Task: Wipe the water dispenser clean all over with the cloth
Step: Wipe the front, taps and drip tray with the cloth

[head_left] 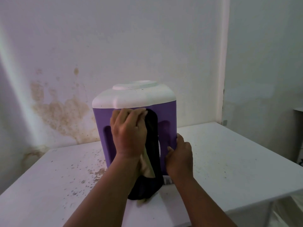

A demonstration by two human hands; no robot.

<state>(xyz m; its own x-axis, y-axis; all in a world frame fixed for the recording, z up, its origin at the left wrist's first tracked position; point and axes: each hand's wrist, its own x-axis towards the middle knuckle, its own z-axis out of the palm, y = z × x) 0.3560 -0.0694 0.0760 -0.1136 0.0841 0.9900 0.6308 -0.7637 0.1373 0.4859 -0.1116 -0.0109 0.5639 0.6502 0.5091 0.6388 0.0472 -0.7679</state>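
Nearest, the dark tail of the cloth (146, 189) trails onto the speckled white table (229, 161), while the left hand (128, 133) clenches its upper part against the purple front of the water dispenser (136, 112) and the right hand (179, 158) grasps the dispenser's lower right corner to steady it. The dispenser stands mid-table, well clear of the 2 visible edges, yet a hard upward stroke could, I judge, tip it back toward the stained wall (65, 112), or the hanging tail could drag table grit onto wiped plastic. Open tabletop lies left and right for turning it.
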